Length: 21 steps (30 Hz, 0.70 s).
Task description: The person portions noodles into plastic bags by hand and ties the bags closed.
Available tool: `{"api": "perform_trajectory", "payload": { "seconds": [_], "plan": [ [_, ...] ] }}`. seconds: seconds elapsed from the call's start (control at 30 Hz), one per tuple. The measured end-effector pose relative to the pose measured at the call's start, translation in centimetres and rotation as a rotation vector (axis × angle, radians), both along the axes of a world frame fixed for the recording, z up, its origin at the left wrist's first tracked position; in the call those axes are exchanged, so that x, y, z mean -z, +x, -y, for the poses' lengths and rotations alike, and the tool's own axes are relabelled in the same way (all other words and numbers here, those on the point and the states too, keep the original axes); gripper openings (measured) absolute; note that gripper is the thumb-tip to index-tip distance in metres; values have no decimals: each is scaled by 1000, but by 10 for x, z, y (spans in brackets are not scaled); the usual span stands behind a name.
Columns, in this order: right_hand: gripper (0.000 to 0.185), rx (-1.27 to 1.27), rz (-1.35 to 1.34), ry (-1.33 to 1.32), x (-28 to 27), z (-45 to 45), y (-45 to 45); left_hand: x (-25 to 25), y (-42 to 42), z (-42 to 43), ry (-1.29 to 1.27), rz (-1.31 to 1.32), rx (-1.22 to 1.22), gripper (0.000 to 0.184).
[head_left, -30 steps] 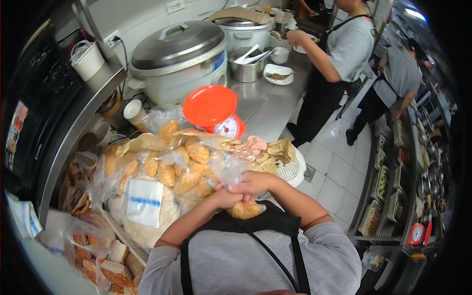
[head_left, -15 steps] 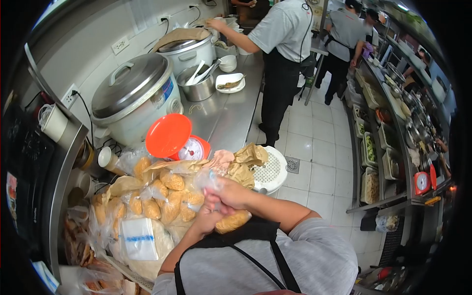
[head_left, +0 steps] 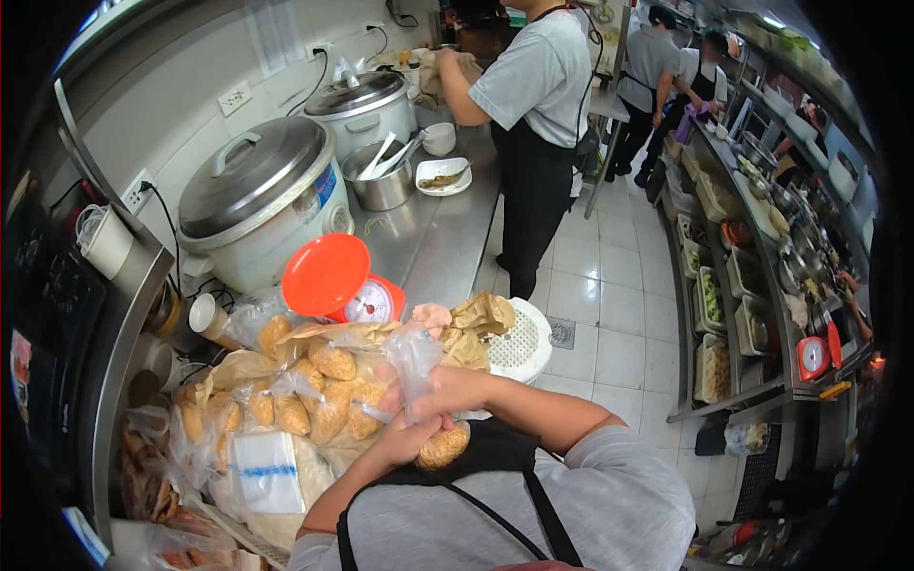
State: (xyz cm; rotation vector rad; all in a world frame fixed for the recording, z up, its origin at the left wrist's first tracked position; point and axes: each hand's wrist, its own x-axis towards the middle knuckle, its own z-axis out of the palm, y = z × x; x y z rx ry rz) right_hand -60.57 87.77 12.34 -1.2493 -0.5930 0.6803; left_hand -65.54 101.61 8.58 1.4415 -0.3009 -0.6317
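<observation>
A clear plastic bag of golden crumb-like food (head_left: 445,447) hangs close to my black apron. My left hand (head_left: 409,440) is closed around the bag's gathered neck, just above the filled part. Higher up, my right hand (head_left: 447,392) grips the bag's loose top (head_left: 415,357), which stands up above the fingers. Some fingers overlap, so their exact hold is partly hidden. Left of my hands lies a pile of similar filled bags (head_left: 331,409), beside a stack of flat plastic bags with a blue stripe (head_left: 265,471).
An orange kitchen scale (head_left: 371,301) stands behind the pile, near crumpled brown paper (head_left: 476,319) and a white perforated stool (head_left: 522,343). Large rice cookers (head_left: 252,190) and a steel pot (head_left: 381,190) line the counter. A co-worker (head_left: 538,114) stands beyond; shelving (head_left: 681,381) runs along the right.
The bag's top now stands taller above my right hand, and its filled end hangs more upright. The co-worker has lifted the brown cloth off the far cooker.
</observation>
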Motion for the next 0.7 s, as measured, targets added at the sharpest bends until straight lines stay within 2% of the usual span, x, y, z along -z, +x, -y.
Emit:
{"api": "perform_trajectory", "payload": {
  "seconds": [0.07, 0.13, 0.17, 0.23, 0.3, 0.37, 0.47, 0.57, 0.63, 0.67, 0.7],
  "plan": [
    [28, -222, 82, -217, 10, 9, 2, 1, 2, -1, 28, 51, -82, 21],
    [29, 16, -74, -67, 17, 3, -1, 11, -1, -2, 80, 144, -182, 25],
    [30, 127, -156, 7, 22, 0, -2, 4, 0, 2, 21, 149, -186, 27],
    [28, 306, -9, -67, 44, 7, 21, -22, 7, 7, -84, 142, -240, 30],
    [31, 191, -620, 478, 9, 0, 24, -2, 18, 1, -40, 182, -190, 21],
    [30, 198, -754, 582, -2, -3, 33, 3, 18, 0, -22, 202, -221, 16],
    [32, 185, -759, 679, 9, -4, 48, -2, 20, 0, 22, 258, -304, 21],
    [32, 240, -639, 731, 3, -5, 55, -4, 25, -6, 86, 313, -352, 26],
    [29, 442, -290, 617, -8, -6, 53, -10, 25, -12, 157, 345, -349, 27],
    [24, 644, -61, 555, -1, -4, 57, -8, 26, -17, 181, 363, -365, 27],
    [10, 779, 447, 237, -4, 5, 55, -3, 28, -22, 205, 383, -376, 27]
  ]
}}
